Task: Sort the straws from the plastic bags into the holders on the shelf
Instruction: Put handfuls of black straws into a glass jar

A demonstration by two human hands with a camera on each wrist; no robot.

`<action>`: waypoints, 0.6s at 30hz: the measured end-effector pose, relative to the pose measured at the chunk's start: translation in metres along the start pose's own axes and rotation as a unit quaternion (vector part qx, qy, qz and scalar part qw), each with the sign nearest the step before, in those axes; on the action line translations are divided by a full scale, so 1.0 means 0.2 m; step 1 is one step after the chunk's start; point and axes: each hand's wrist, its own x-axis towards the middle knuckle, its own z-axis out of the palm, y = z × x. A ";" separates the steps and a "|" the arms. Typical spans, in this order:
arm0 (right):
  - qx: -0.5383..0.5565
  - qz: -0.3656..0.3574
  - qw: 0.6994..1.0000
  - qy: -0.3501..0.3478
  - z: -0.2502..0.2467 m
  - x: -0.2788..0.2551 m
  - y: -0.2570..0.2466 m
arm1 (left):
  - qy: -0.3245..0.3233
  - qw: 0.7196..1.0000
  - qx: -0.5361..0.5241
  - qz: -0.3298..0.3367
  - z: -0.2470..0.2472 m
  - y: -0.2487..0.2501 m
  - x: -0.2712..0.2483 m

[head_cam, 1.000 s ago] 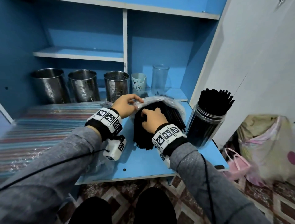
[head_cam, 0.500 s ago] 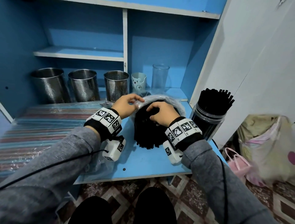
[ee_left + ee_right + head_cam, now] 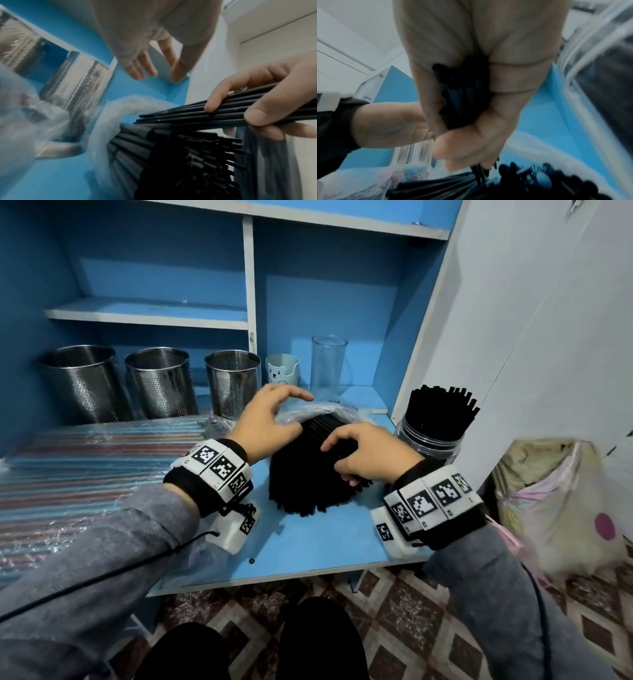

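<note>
A: What is different now at the left hand [image 3: 265, 424]?

B: It lets go the plastic bag [image 3: 310, 413], and its fingers spread above it.

A: And the right hand [image 3: 368, 455]?

B: It now grips a small bunch of black straws [image 3: 202, 115], raised over the pile.

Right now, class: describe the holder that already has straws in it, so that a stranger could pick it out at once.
Start at the blue shelf and go to its right edge, beside the white wall. There stands a clear jar, just beyond the right hand. Unlike the three steel holders, the bear cup and the empty glass, it is packed with upright black straws.
</note>
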 end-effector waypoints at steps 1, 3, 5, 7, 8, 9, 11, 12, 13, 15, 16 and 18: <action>-0.015 -0.004 1.000 -0.009 -0.02 -0.04 -0.01 | -0.052 0.998 -0.007 0.038 0.01 0.04 -0.01; -0.040 -0.012 0.999 -0.024 -0.06 -0.12 -0.02 | -0.157 0.980 0.041 0.118 0.04 0.11 -0.03; -0.064 -0.021 0.997 -0.040 -0.11 -0.19 -0.05 | -0.215 0.952 0.125 0.181 0.10 0.14 -0.04; -0.097 -0.043 0.993 -0.059 -0.16 -0.26 -0.08 | -0.214 0.937 0.181 0.210 0.16 0.17 -0.06; -0.105 -0.056 0.990 -0.069 -0.19 -0.30 -0.09 | -0.196 0.937 0.183 0.221 0.20 0.18 -0.07; -0.102 -0.070 0.989 -0.083 -0.22 -0.33 -0.10 | -0.176 0.944 0.168 0.224 0.22 0.19 -0.08; -0.100 -0.102 0.987 -0.077 -0.28 -0.39 -0.10 | -0.144 0.965 0.102 0.194 0.25 0.22 -0.10; -0.107 -0.120 0.986 -0.044 -0.31 -0.41 -0.10 | -0.133 0.974 0.068 0.172 0.27 0.22 -0.10; -0.105 -0.134 0.985 0.006 -0.34 -0.44 -0.09 | -0.122 0.981 0.032 0.144 0.29 0.23 -0.11; -0.055 -0.159 0.981 0.098 -0.38 -0.47 -0.08 | -0.100 0.991 -0.043 0.078 0.34 0.26 -0.12; -0.020 -0.172 0.977 0.127 -0.39 -0.47 -0.08 | -0.097 0.991 -0.083 0.047 0.36 0.27 -0.13; 0.007 -0.198 0.966 0.169 -0.37 -0.47 -0.06 | -0.113 0.980 -0.166 0.011 0.42 0.30 -0.14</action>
